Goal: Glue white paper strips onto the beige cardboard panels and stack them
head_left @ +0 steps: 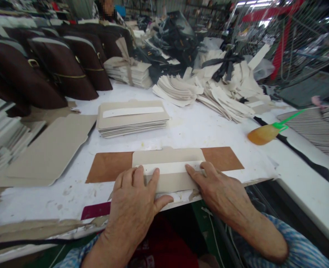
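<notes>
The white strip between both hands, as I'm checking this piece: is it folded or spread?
Spread flat: the white strip shows as one straight band across the beige board, left hand and right hand touching it.

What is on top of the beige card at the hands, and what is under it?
On the beige card lies a white strip, with the left hand and right hand touching it. Brown material shows from underneath at both ends; whether it joins beneath is hidden.

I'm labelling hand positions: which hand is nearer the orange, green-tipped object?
Right. The right hand, at the right end of the white strip, is left of the orange, green-tipped object and lower in view. The left hand is farther left, at the strip's left end.
</notes>
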`<state>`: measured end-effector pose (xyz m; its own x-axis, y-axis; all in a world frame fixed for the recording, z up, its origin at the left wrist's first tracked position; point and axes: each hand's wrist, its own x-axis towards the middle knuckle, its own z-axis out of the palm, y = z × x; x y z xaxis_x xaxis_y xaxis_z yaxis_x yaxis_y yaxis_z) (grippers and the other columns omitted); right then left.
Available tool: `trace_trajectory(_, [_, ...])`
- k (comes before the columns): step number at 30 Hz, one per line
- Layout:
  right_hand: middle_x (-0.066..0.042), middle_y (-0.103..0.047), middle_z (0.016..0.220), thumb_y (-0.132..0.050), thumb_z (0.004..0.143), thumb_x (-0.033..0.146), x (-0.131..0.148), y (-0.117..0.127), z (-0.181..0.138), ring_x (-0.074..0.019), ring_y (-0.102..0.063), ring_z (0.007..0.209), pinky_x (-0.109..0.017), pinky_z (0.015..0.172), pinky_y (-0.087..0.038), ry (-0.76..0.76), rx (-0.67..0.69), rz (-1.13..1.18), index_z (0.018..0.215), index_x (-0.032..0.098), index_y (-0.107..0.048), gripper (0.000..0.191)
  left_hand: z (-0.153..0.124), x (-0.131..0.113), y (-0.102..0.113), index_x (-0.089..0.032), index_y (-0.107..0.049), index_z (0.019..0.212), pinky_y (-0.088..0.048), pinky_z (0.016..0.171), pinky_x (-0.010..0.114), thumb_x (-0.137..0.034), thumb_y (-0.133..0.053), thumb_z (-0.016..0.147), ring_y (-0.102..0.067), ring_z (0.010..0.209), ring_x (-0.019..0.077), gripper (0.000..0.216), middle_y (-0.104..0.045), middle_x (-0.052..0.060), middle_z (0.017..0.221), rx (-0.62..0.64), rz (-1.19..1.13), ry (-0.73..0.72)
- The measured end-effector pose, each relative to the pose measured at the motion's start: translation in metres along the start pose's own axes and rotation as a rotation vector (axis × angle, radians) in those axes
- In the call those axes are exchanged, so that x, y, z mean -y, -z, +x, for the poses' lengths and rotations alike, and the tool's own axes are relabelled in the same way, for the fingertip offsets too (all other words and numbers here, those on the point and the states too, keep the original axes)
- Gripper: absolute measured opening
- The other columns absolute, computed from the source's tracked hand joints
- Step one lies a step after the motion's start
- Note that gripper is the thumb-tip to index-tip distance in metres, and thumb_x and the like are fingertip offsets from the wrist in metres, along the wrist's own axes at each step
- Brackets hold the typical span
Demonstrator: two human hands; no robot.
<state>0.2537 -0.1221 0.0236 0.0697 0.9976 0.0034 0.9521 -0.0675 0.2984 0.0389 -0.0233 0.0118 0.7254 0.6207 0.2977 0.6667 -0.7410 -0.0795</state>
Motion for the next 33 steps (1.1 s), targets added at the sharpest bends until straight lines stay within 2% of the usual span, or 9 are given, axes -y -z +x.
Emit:
trace_trajectory(5, [-0.016,-0.071,0.121,-0.052,0.088,0.003,-0.009,-0.01,-0.007,-0.0278,-0.075,0.092,-0.032,0.056,-0.062,0.006,-0.093,0.048,0.137,0.011,-0.064,0.051,-0.005,0.005,-0.005,-0.009,-0.075,0.122,-0.058,0.086,0.057,-0.066,-0.083,0.075,-0.065,0.104,0.0423,0.074,-0.071,0.026,0.117,-0.084,0.001,-0.044])
trace_trajectory(8, [-0.016,-0.071,0.124,-0.05,0.091,0.003,-0.012,-0.017,-0.009,-0.0276,-0.073,0.104,-0.032,0.067,-0.065,0.008,-0.153,0.089,0.134,0.009,-0.064,0.046,-0.007,0.008,-0.008,-0.005,-0.074,0.118,-0.058,0.086,0.057,-0.061,-0.082,0.079,-0.066,0.102,0.042,0.069,-0.072,0.027,0.116,-0.139,-0.001,-0.078])
trace_trajectory(13, [-0.014,-0.072,0.123,-0.048,0.096,0.007,-0.012,-0.024,-0.011,-0.0259,-0.072,0.106,-0.034,0.082,-0.063,-0.031,-0.18,0.155,0.125,0.013,-0.067,0.035,-0.011,0.014,-0.016,-0.002,-0.07,0.114,-0.059,0.092,0.055,-0.058,-0.072,0.089,-0.066,0.106,0.0408,0.062,-0.072,0.027,0.119,-0.176,-0.032,-0.08])
trace_trajectory(19, [-0.01,-0.073,0.116,-0.051,0.095,0.008,-0.021,-0.029,-0.006,-0.0247,-0.072,0.096,-0.034,0.072,-0.059,-0.099,-0.137,0.227,0.113,0.019,-0.071,0.029,-0.018,0.02,-0.025,-0.003,-0.066,0.113,-0.058,0.1,0.053,-0.054,-0.061,0.098,-0.065,0.115,0.0392,0.053,-0.069,0.028,0.124,-0.219,-0.123,-0.071])
trace_trajectory(22, [-0.01,-0.074,0.111,-0.05,0.095,0.009,-0.034,-0.039,-0.004,-0.0256,-0.072,0.096,-0.036,0.077,-0.058,-0.184,-0.18,0.283,0.105,0.019,-0.073,0.028,-0.023,0.023,-0.028,-0.007,-0.064,0.115,-0.057,0.103,0.053,-0.05,-0.052,0.103,-0.064,0.12,0.0369,0.046,-0.068,0.025,0.127,-0.25,-0.218,-0.031])
trace_trajectory(25, [-0.011,-0.076,0.115,-0.047,0.096,0.011,-0.04,-0.049,-0.006,-0.0274,-0.071,0.104,-0.041,0.091,-0.056,-0.195,-0.31,0.392,0.112,0.017,-0.073,0.031,-0.029,0.025,-0.031,-0.01,-0.061,0.124,-0.056,0.105,0.054,-0.049,-0.049,0.104,-0.063,0.124,0.0361,0.046,-0.064,0.023,0.135,-0.294,-0.287,0.069])
trace_trajectory(28, [-0.012,-0.076,0.117,-0.046,0.1,0.018,-0.035,-0.055,-0.009,-0.0289,-0.068,0.11,-0.045,0.099,-0.053,-0.164,-0.392,0.502,0.121,0.016,-0.071,0.033,-0.033,0.024,-0.034,-0.01,-0.057,0.134,-0.055,0.106,0.056,-0.048,-0.049,0.104,-0.063,0.126,0.0373,0.049,-0.064,0.023,0.137,-0.306,-0.294,0.116])
trace_trajectory(30, [-0.013,-0.075,0.117,-0.046,0.101,0.025,-0.029,-0.055,-0.008,-0.0303,-0.066,0.112,-0.048,0.101,-0.051,-0.179,-0.406,0.587,0.123,0.017,-0.07,0.033,-0.034,0.022,-0.036,-0.011,-0.055,0.138,-0.055,0.106,0.056,-0.046,-0.049,0.104,-0.064,0.126,0.0367,0.049,-0.066,0.022,0.137,-0.293,-0.305,0.118])
trace_trajectory(33, [-0.014,-0.073,0.114,-0.049,0.099,0.038,-0.023,-0.053,-0.004,-0.0312,-0.065,0.107,-0.051,0.099,-0.051,-0.31,-0.373,0.755,0.124,0.016,-0.066,0.038,-0.033,0.02,-0.037,-0.014,-0.052,0.143,-0.055,0.106,0.055,-0.045,-0.049,0.104,-0.064,0.127,0.0355,0.05,-0.066,0.02,0.139,-0.279,-0.352,0.129])
